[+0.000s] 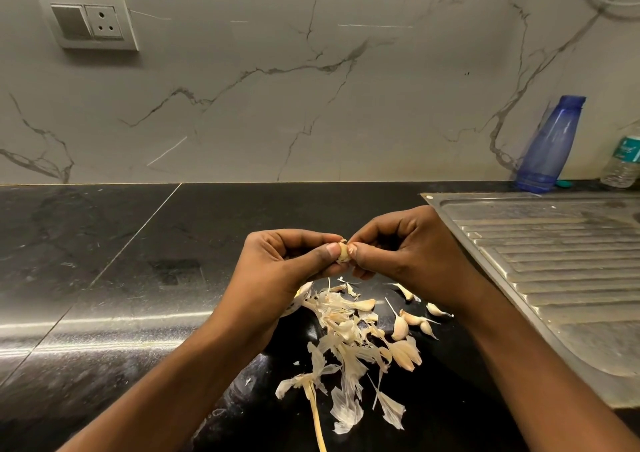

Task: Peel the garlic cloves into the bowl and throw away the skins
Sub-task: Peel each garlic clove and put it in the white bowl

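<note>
My left hand (287,261) and my right hand (405,247) meet above the black counter and both pinch one small garlic clove (343,253) between thumbs and fingertips. Under the hands lies a heap of papery garlic skins (346,341) with a dry stalk (317,413). Several unpeeled cloves (400,327) lie to the right of the heap, below my right wrist. A pale rounded edge, perhaps the bowl (294,304), peeks out beneath my left wrist; most of it is hidden.
A steel sink drainboard (554,261) takes up the right side. At the back right stand a blue bottle (550,143) and a clear water bottle (623,161). The black counter (104,261) stretches to the left. A wall socket (88,19) sits high on the marble backsplash.
</note>
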